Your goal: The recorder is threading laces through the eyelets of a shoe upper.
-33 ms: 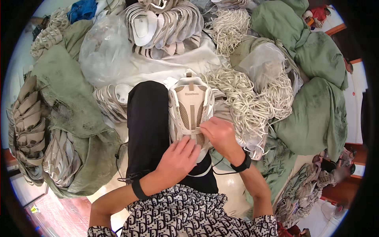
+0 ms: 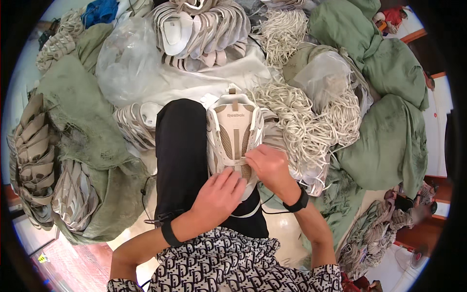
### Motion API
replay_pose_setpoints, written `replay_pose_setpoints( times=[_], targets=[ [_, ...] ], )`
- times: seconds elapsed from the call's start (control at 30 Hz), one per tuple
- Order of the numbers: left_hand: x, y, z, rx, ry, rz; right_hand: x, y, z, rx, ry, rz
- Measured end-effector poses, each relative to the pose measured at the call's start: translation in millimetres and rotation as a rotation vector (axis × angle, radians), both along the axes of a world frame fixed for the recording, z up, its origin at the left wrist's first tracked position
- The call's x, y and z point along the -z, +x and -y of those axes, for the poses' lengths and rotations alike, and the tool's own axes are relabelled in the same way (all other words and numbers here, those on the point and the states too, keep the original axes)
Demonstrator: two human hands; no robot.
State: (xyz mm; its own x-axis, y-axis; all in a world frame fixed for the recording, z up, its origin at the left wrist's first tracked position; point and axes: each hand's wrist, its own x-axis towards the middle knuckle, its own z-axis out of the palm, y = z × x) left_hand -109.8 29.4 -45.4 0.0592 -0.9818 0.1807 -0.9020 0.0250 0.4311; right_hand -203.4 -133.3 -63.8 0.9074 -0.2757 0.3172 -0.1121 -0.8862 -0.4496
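A beige and white shoe upper [image 2: 235,124] rests across my right thigh, its tongue facing up and its heel end pointing away from me. A pale lace [image 2: 237,162] crosses the tongue between my hands. My left hand [image 2: 221,192] is closed over the upper's near end, its fingers bent together and their tips by the lace. At the right edge of the lacing, my right hand [image 2: 270,165] pinches the lace, though the fingertips partly hide it. Black cloth [image 2: 181,155] covers my left leg beside the upper.
Loose cream laces [image 2: 292,114] lie heaped to the right, beside green sacks [image 2: 384,141]. Stacked shoe uppers [image 2: 206,31] sit ahead on white cloth [image 2: 194,80]. More uppers [image 2: 34,151] and a worn green sack [image 2: 80,104] are at left, near a clear plastic bag [image 2: 127,63].
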Motion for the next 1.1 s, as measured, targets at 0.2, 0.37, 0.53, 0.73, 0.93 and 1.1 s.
replay_pose_setpoints(
  times=[0.2, 0.37, 0.53, 0.73, 0.93, 1.1],
  targets=[
    [8, -4, -1, -0.012, -0.021, 0.05, 3, 0, -3, -0.032, -0.105, -0.036],
    [8, -4, -1, -0.02, -0.034, 0.032, 11, 3, -6, -0.022, -0.175, 0.013],
    [9, -4, -2, -0.016, -0.044, 0.032, 7, 7, -12, 0.077, 0.013, 0.111],
    [7, -3, 0, -0.018, -0.028, 0.033, 11, 6, -17, 0.108, -0.015, 0.045],
    [-3, -1, -3, -0.044, 0.004, -0.092, 5, 11, 2, 0.148, 0.939, -0.168],
    [5, -1, -6, -0.048, -0.001, -0.082, 3, 14, -1, -0.013, 0.22, 0.006]
  ],
)
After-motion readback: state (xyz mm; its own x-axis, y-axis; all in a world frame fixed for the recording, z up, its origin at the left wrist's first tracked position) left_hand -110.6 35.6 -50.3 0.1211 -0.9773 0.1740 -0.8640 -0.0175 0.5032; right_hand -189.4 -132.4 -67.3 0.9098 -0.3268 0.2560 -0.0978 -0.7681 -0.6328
